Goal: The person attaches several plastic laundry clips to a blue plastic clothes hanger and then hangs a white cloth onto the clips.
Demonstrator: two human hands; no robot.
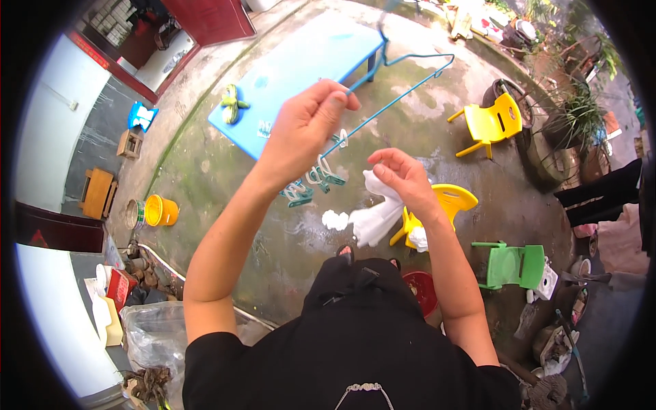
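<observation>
My left hand point(304, 133) is raised, its fingers closed round a blue wire clothes hanger point(389, 108). Several teal clothes pegs point(298, 193) dangle below that hand. Lower and to the right, my right hand point(408, 183) pinches a limp white cloth point(377, 222), which hangs down between the hand and my feet. A small white bunched piece point(335, 220) shows just left of the cloth; whether they are joined I cannot tell. Behind my right forearm is a yellow chair point(456, 198), with a crumpled white cloth point(418, 238) at its seat.
A blue table point(294, 65) stands ahead, with a green-yellow object point(232, 104) on its corner. Another yellow chair point(495, 119) and a green chair point(519, 266) are at right. A red basin point(421, 290) sits near my feet. A yellow bucket point(161, 210) stands at left.
</observation>
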